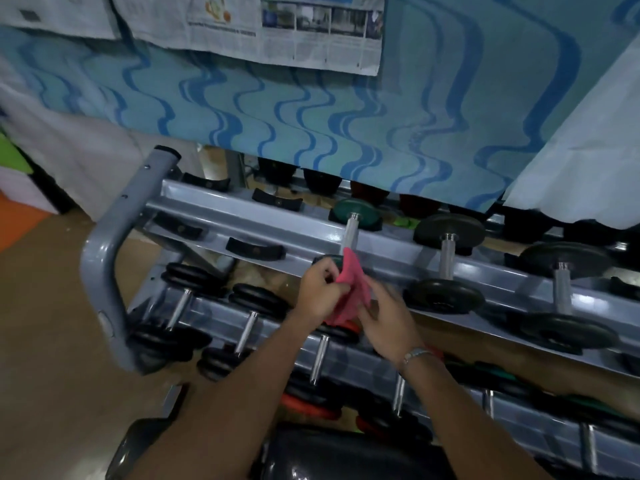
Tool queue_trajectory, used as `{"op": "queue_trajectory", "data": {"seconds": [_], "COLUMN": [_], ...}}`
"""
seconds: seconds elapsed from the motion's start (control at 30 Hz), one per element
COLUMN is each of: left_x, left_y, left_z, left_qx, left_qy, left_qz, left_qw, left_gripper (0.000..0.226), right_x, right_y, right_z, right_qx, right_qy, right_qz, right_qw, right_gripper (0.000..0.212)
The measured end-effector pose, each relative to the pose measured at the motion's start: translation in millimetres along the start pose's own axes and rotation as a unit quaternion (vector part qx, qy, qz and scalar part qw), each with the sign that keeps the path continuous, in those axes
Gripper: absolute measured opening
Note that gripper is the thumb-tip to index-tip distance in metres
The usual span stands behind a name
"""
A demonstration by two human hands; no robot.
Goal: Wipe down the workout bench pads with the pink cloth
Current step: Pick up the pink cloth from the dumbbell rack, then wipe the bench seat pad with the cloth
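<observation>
Black bench pad [346, 455] is sitting lowest in view; above it, left hand [320, 296] and right hand [389, 325] are pinching the pink cloth [348, 292] over the dumbbell rack [242, 216].

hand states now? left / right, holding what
Left hand: closed, gripping the pink cloth.
Right hand: fingers pinching the same cloth's lower edge.

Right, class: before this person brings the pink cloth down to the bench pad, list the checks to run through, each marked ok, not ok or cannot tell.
1. Pink cloth in hand: ok, left hand and right hand both grip it.
2. Cloth folded into a wiping pad: not ok, bunched.
3. Cloth damp: cannot tell.
4. Bench pad free of objects: cannot tell, mostly out of frame.
5. Cloth clear of the dumbbell rack: ok.
</observation>
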State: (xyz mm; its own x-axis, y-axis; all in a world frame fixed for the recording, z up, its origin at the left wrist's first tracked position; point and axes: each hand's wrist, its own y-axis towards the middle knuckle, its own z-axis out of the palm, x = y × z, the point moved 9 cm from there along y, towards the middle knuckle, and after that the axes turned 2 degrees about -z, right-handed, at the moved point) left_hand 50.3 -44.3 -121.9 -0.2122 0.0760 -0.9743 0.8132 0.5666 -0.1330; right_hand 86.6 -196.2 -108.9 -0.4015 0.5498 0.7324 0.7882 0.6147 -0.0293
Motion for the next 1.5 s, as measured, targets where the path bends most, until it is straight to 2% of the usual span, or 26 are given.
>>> {"op": "queue_trajectory", "data": {"seconds": [0.07, 0.17, 0.3, 0.4, 0.47, 0.53, 0.57, 0.67, 0.77, 0.83, 0.9, 0.93, 1.0, 1.03, 1.1, 1.17, 1.27, 1.37, 1.4, 1.5], "left_x": [-1.5, 16.0, 54.7, 86.4, 111.8, 150.4, 168.8, 233.4, 312.5, 356.0, 387.1, 397.5, 463.7, 465.7, 472.1, 509.2, 556.7, 575.6, 580.4, 586.9], "left_y": [-33.4, -82.6, -140.3, -181.3, -203.3, -222.3, -229.5, -246.8, -238.3, -220.8, -211.4, -205.4, -197.7, -185.0, -173.1, -166.2, -169.5, -170.5, -170.1, -172.5], "left_z": [-8.5, -29.0, -39.6, -34.3, -38.4, -55.4, -65.6, -111.8, -190.2, -257.4, -315.8, -340.7, -397.4, -409.9, -420.9, -428.2, -426.4, -435.6, -434.7, -435.3], "left_qx": [0.001, -0.021, -0.009, 0.015, 0.015, 0.024, 0.031, 0.063, 0.058, 0.01, -0.054, -0.077, -0.131, -0.139, -0.133, -0.134, -0.199, -0.288, -0.297, -0.3], "left_qy": [-0.061, -0.156, -0.297, -0.34, -0.3, -0.227, -0.19, -0.112, -0.013, 0.089, 0.143, 0.166, 0.214, 0.233, 0.233, 0.217, 0.128, 0.046, 0.021, 0.051], "left_qz": [-0.014, -0.091, -0.198, -0.249, -0.284, -0.309, -0.314, -0.348, -0.35, -0.302, -0.263, -0.254, -0.263, -0.246, -0.239, -0.254, -0.271, -0.256, -0.245, -0.213], "left_qw": [0.998, 0.983, 0.934, 0.907, 0.911, 0.923, 0.93, 0.929, 0.935, 0.949, 0.953, 0.95, 0.932, 0.931, 0.933, 0.933, 0.933, 0.922, 0.923, 0.928], "left_gripper": [0.033, 0.025, 0.035, 0.036, 0.041, 0.057, 0.056, 0.024, 0.02, 0.019, 0.017, 0.023, 0.033, 0.034, 0.037, 0.044, 0.066, 0.055, 0.054, 0.055], "right_x": [15.5, 30.4, 37.2, 31.8, 16.3, -6.2, -13.2, -25.7, -23.8, -18.8, -19.7, -21.2, -38.3, -37.3, -39.4, -55.8, -85.0, -103.8, -112.2, -126.7], "right_y": [-11.0, -41.8, -89.3, -118.3, -141.4, -171.2, -187.3, -231.2, -258.8, -271.3, -278.6, -278.8, -281.8, -277.9, -279.5, -280.8, -284.6, -295.0, -295.8, -305.2], "right_z": [3.5, 24.7, 70.6, 111.0, 137.0, 174.8, 191.9, 251.2, 310.6, 346.7, 374.6, 385.1, 456.2, 457.1, 465.1, 496.1, 525.9, 546.3, 552.8, 565.9], "right_qx": [-0.003, 0.021, 0.061, 0.063, 0.051, 0.037, 0.039, 0.04, 0.031, 0.018, -0.002, -0.004, 0.029, 0.023, 0.029, 0.039, 0.025, 0.007, 0.004, -0.003], "right_qy": [0.026, 0.097, 0.179, 0.264, 0.285, 0.262, 0.248, 0.233, 0.228, 0.225, 0.201, 0.19, 0.161, 0.151, 0.096, 0.049, 0.039, 0.026, 0.025, 0.016], "right_qz": [-0.025, -0.045, -0.024, 0.019, 0.063, 0.117, 0.143, 0.227, 0.282, 0.291, 0.29, 0.287, 0.26, 0.243, 0.213, 0.171, 0.156, 0.101, 0.094, 0.065], "right_qw": [0.999, 0.994, 0.982, 0.962, 0.955, 0.957, 0.957, 0.945, 0.931, 0.93, 0.936, 0.939, 0.952, 0.958, 0.972, 0.983, 0.987, 0.995, 0.995, 0.998], "right_gripper": [0.058, 0.058, 0.063, 0.058, 0.047, 0.032, 0.027, 0.027, 0.034, 0.031, 0.025, 0.024, 0.027, 0.029, 0.033, 0.036, 0.04, 0.041, 0.041, 0.044]}}
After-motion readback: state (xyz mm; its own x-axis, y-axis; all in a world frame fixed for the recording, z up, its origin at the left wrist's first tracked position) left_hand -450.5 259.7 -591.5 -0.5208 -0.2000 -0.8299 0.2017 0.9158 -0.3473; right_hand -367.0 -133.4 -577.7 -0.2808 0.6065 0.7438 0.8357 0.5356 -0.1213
